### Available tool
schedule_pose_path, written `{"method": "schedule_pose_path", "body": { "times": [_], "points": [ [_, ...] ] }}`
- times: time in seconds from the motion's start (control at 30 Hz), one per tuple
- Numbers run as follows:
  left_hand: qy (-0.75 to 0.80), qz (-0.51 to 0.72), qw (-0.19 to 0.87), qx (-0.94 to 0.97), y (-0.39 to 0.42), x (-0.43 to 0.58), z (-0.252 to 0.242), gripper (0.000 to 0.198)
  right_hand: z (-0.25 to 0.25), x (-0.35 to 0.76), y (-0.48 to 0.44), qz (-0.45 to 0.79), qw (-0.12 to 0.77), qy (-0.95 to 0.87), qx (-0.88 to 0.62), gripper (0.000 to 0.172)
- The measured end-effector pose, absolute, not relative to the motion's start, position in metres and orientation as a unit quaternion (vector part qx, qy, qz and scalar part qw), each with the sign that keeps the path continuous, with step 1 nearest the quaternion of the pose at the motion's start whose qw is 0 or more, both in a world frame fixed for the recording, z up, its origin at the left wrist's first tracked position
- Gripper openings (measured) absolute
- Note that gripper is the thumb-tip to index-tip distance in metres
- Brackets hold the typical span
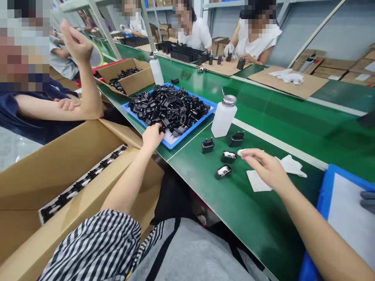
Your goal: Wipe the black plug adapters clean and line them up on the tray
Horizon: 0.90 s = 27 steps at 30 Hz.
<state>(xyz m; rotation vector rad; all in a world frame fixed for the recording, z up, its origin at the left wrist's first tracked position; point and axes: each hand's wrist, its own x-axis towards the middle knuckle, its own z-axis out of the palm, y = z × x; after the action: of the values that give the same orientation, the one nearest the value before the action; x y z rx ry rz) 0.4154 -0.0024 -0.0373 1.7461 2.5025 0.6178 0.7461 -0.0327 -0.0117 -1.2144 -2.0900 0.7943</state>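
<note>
A person seated at a green bench [263, 218] is cleaning small black plug adapters.

The left hand [152, 136], at centre frame, reaches into a blue tray [175, 142] heaped with black adapters [170, 105]. Its fingers curl over the near edge of the heap and seem to be closing on one piece, though whether anything is held cannot be told.

The right hand [265, 166], right of centre, hovers just above the bench with thumb and forefinger pinched on a small white wipe [243, 152]; the other fingers are loosely spread.

This looks like the fetching step: one adapter picked from the pile to be wiped. The next move probably calls for lifting a single piece clear of the tangle and bringing it to the wipe.

Four adapters [224, 171] stand apart on the bench between the hands, two showing pale labels. They are glossy, boxy and black. A white dispenser bottle [223, 117] stands behind them; white cloths [288, 166] lie by the right hand. An open carton [58, 171] fills the lower left.
</note>
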Motion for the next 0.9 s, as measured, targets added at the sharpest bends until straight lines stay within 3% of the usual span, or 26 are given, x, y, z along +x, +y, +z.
{"method": "schedule_pose_path", "body": {
  "times": [0.17,0.3,0.4,0.5,0.63,0.8,0.9],
  "points": [
    [0.762,0.392,0.073,0.511,-0.017,0.436,-0.025,0.023,-0.015,0.754,-0.026,0.384,0.315,-0.717,-0.490,0.024],
    [0.595,0.580,0.330,0.448,-0.041,0.487,-0.018,0.022,-0.014,0.746,-0.031,0.447,0.316,-0.689,-0.475,0.025],
    [0.468,0.596,0.524,0.389,-0.057,0.530,-0.023,0.026,-0.009,0.739,-0.039,0.533,0.315,-0.645,-0.449,0.029],
    [0.413,0.564,0.628,0.341,-0.066,0.563,-0.028,0.027,-0.007,0.735,-0.045,0.626,0.316,-0.577,-0.418,0.036],
    [0.399,0.539,0.660,0.339,-0.069,0.584,-0.029,0.026,-0.008,0.735,-0.048,0.676,0.316,-0.539,-0.391,0.038],
    [0.401,0.544,0.627,0.388,-0.070,0.589,-0.026,0.025,-0.011,0.737,-0.044,0.635,0.304,-0.582,-0.406,0.028],
    [0.398,0.532,0.653,0.365,-0.069,0.587,-0.026,0.025,-0.012,0.740,-0.041,0.636,0.328,-0.584,-0.384,0.032]
  ]
}}
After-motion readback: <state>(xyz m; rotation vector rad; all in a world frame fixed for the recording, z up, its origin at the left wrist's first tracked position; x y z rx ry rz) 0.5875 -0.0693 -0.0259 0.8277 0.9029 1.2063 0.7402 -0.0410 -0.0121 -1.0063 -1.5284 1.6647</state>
